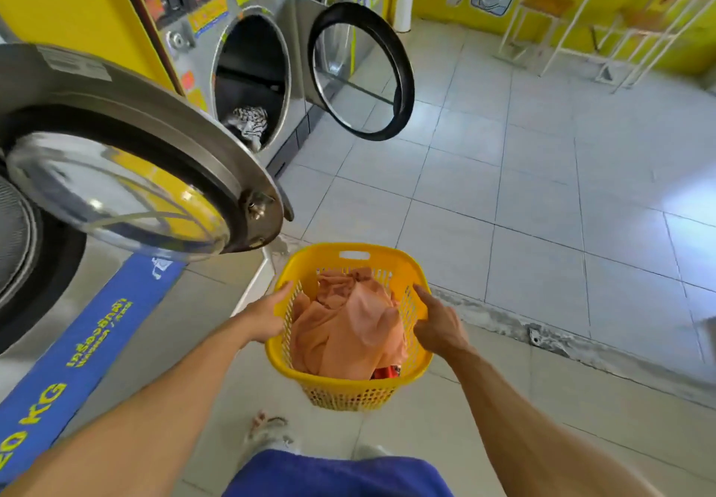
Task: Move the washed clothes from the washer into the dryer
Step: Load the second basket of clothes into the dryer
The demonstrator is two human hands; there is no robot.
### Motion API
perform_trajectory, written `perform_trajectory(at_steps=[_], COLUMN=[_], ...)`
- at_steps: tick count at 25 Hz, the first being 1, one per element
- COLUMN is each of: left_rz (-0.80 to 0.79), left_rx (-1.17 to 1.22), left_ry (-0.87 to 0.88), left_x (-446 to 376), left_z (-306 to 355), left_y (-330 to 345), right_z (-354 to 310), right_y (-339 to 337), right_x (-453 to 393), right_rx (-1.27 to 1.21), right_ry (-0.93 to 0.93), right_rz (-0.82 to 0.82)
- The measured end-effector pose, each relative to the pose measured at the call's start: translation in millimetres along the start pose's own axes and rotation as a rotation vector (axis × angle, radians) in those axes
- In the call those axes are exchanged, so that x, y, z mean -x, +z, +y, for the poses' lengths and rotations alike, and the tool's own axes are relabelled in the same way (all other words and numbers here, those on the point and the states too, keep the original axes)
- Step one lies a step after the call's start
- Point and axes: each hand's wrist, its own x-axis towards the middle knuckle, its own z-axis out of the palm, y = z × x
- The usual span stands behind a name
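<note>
We have the washed clothes, a peach-orange bundle (348, 326) with a scrap of red beneath, heaped in the yellow laundry basket (350, 384). Our left hand (267, 316) takes the basket's left rim, fingers over the outside wall; our right hand (436, 322) takes the right rim, thumb along the top edge. Each grip looks partly curled round the rim, holding nothing else. We cannot tell whether the basket rests on the tiled floor (523, 225) or is just lifted.

Ahead of the grip and to the left, the dryer (252, 81) stands open, a black-and-white patterned cloth (250, 120) already in its drum. Its door (362, 70) hangs open beyond the grip, to the right of the opening.

Risks, as we judge them:
- The washer door (128, 171) juts out just left of the left hand and above it; a straight lift may knock the basket or our forearm against its latch.
- The bundle rides high, so tilting could spill cloth onto the floor.
- The rim is thin plastic; an uneven pull may twist it.
- A raised step edge (561, 335) crosses our path, so we could trip.
</note>
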Motion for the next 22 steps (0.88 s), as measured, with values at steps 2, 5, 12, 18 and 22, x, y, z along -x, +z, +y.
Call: perform_trajectory(at_steps=[2, 5, 12, 18, 22], left_rz=[-0.001, -0.018, -0.041, -0.044, -0.014], left_rx=[-0.029, -0.027, -0.043, -0.065, -0.116], left_ry=[0.043, 0.069, 0.071, 0.075, 0.093], left_x=[-18, -47, -134, -219, -264], left_z=[36, 82, 155, 218, 255], left_y=[2, -3, -37, -82, -113], right_z=[18, 33, 32, 18, 1], right_y=[-27, -61, -114, -170, -209], right_x=[-7, -26, -117, -218, -273], right_rx=[-0.025, -0.047, -0.046, -0.018, 0.042], right_ry=[0.034, 0.046, 0.057, 0.087, 0.065], right_rz=[0.045, 0.098, 0.104, 0.125, 0.131])
